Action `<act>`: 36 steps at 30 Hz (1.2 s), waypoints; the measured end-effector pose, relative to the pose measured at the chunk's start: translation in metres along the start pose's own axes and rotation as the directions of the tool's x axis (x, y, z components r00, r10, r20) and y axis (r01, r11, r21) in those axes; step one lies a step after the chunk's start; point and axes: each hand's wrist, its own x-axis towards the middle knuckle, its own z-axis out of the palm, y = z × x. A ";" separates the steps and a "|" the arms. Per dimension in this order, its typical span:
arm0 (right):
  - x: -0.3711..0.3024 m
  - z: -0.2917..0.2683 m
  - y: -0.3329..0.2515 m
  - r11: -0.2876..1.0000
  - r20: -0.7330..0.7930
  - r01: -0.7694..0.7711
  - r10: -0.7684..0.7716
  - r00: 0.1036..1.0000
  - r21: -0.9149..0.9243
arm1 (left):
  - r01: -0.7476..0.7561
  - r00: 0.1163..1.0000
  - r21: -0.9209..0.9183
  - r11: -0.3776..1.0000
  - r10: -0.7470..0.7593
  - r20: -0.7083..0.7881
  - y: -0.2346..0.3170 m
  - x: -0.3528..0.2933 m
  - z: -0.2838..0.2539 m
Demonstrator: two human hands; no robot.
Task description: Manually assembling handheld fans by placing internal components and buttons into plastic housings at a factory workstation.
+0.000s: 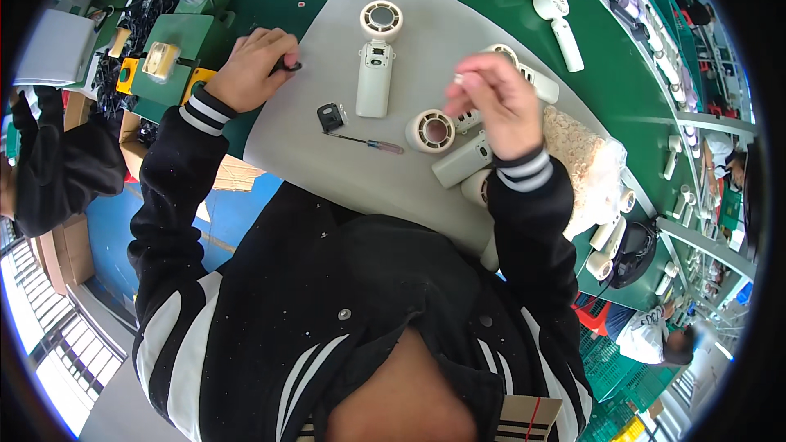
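Note:
My left hand [255,72], near the left edge of the grey mat, pinches a small black part [286,65]. My right hand [503,105] is raised over the right side of the mat, its thumb and finger closed on a tiny whitish piece [458,78]. Between the hands a white handheld fan [374,82] lies with its round head pointing away from me. Nearer me are a black plastic piece [330,117] and a small screwdriver [372,144]. More white fans lie under and around my right hand, including a round fan head [431,131]; my hand partly hides them.
At the left stands a green machine [176,53] with yellow button boxes. A clear bag of small cream-coloured pieces [583,164] sits to the right. Further white fans [561,20] lie on the green table beyond the mat. Another person [651,336] sits at the far right.

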 end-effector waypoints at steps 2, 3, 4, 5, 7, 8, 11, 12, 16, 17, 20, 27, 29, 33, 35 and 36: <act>0.016 0.018 0.018 0.998 0.149 -0.049 0.043 0.988 0.036 | 0.051 0.997 -0.283 0.958 -0.065 -0.040 0.008 0.006 0.001; 0.024 0.027 0.028 0.996 0.223 -0.076 0.063 0.973 0.051 | 0.069 0.994 -0.418 0.906 -0.100 -0.052 0.012 0.009 0.001; 0.027 0.032 0.031 0.996 0.234 -0.080 0.067 0.970 0.049 | 0.077 0.992 -0.424 0.903 -0.110 -0.054 0.013 0.009 0.005; 0.030 0.037 0.035 0.993 0.248 -0.093 0.072 0.966 0.071 | 0.063 0.990 -0.459 0.886 -0.112 -0.080 0.015 0.010 0.009; 0.036 0.045 0.042 0.986 0.274 -0.120 0.085 0.958 0.113 | 0.029 0.984 -0.528 0.849 -0.116 -0.132 0.018 0.014 0.018; 0.038 0.048 0.045 0.982 0.285 -0.134 0.091 0.954 0.133 | 0.009 0.980 -0.560 0.828 -0.117 -0.158 0.020 0.016 0.022; 0.043 0.053 0.053 0.978 0.299 -0.173 0.131 0.945 0.118 | -0.030 0.972 -0.637 0.770 -0.127 -0.199 0.021 0.023 0.036; 0.045 0.054 0.054 0.977 0.303 -0.193 0.158 0.940 0.089 | -0.047 0.967 -0.676 0.736 -0.136 -0.215 0.021 0.025 0.041; 0.049 0.059 0.052 0.968 0.316 -0.252 0.239 0.918 0.001 | -0.099 0.949 -0.777 0.622 -0.176 -0.262 0.020 0.031 0.055; 0.050 0.061 0.046 0.954 0.309 -0.297 0.291 0.905 -0.028 | -0.120 0.940 -0.801 0.586 -0.194 -0.282 0.021 0.031 0.057; 0.052 0.067 0.029 0.898 0.283 -0.426 0.439 0.853 -0.112 | -0.185 0.906 -0.860 0.476 -0.256 -0.337 0.021 0.033 0.063; 0.057 0.076 0.068 0.871 0.275 0.170 -0.042 0.961 -0.462 | -0.230 0.899 -0.849 0.476 -0.231 -0.373 0.019 0.036 0.066; 0.059 0.078 0.065 0.867 0.284 0.167 -0.030 0.958 -0.470 | -0.223 0.901 -0.849 0.479 -0.231 -0.367 0.020 0.035 0.069; 0.061 0.080 0.060 0.848 0.307 0.160 0.004 0.952 -0.505 | -0.202 0.913 -0.845 0.495 -0.217 -0.346 0.022 0.035 0.074; 0.063 0.078 0.058 0.845 0.311 0.151 0.019 0.950 -0.513 | -0.203 0.914 -0.845 0.494 -0.215 -0.345 0.022 0.036 0.074; 0.064 0.078 0.057 0.841 0.317 0.146 0.031 0.948 -0.521 | -0.205 0.913 -0.844 0.496 -0.213 -0.347 0.022 0.036 0.074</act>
